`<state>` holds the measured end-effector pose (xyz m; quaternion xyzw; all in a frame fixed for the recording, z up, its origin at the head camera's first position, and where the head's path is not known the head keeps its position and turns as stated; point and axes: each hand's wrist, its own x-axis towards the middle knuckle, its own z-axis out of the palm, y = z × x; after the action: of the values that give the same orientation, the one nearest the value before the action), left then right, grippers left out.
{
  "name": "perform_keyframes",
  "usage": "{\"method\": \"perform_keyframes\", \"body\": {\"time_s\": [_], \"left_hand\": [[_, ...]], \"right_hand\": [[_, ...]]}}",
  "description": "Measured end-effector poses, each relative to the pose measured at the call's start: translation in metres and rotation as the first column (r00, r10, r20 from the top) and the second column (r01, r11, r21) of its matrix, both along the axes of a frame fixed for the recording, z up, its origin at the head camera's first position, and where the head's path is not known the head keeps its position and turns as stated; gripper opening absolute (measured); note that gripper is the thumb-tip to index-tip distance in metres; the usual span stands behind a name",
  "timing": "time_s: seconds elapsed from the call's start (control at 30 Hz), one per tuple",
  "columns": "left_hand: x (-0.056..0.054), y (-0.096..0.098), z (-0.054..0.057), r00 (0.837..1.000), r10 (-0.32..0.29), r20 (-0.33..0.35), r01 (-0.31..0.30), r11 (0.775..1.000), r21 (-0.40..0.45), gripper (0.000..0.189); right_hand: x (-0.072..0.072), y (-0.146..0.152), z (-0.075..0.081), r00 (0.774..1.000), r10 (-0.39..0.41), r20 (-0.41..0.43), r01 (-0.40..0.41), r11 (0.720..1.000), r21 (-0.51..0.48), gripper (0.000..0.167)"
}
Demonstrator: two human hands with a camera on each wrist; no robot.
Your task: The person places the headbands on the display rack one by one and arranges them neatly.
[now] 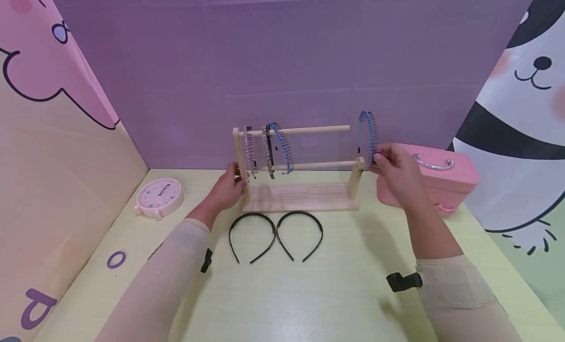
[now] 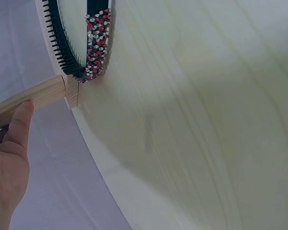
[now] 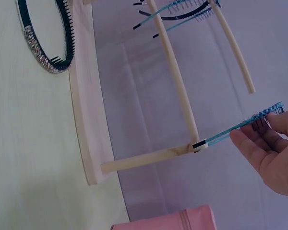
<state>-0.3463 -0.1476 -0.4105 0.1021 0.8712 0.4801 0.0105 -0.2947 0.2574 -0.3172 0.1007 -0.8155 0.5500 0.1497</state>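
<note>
My right hand (image 1: 399,172) pinches a blue toothed headband (image 1: 373,136) between thumb and fingers, just off the free right end of the top rod (image 1: 326,129) of a wooden display rack (image 1: 304,202). In the right wrist view, the tips of this headband (image 3: 225,134) come close to the rack's side post (image 3: 149,160); whether they touch is unclear. My left hand (image 1: 227,189) grips the rack's left post (image 1: 240,155). On the top rod hang a pale headband (image 1: 250,153), a dark speckled headband (image 1: 268,150) and another blue headband (image 1: 282,145).
Two black headbands (image 1: 252,214) (image 1: 300,213) lie side by side before the rack. A pink clock (image 1: 160,197) and a purple ring (image 1: 116,259) are on the left. Close behind my right hand sits a pink case (image 1: 450,185) with a metal handle. A purple backdrop (image 1: 291,52) rises behind.
</note>
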Motion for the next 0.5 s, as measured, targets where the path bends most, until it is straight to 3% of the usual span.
{"method": "perform_keyframes", "body": {"time_s": [0.17, 0.3, 0.5], "left_hand": [[0.0, 0.0, 0.001, 1.0, -0.003, 0.0, 0.003, 1.0, -0.005, 0.048], [0.0, 0.0, 0.002, 1.0, -0.005, -0.004, 0.005, 1.0, -0.01, 0.048], [-0.001, 0.0, 0.0, 1.0, -0.003, -0.008, 0.003, 1.0, -0.002, 0.048]], "right_hand": [[0.005, -0.018, 0.011, 0.996, 0.035, -0.083, -0.043, 0.995, -0.093, 0.02], [0.007, -0.034, 0.016, 0.993, 0.081, -0.082, -0.093, 0.982, -0.163, 0.017], [0.007, -0.061, 0.017, 0.993, 0.114, -0.044, -0.117, 0.99, -0.081, 0.022]]}}
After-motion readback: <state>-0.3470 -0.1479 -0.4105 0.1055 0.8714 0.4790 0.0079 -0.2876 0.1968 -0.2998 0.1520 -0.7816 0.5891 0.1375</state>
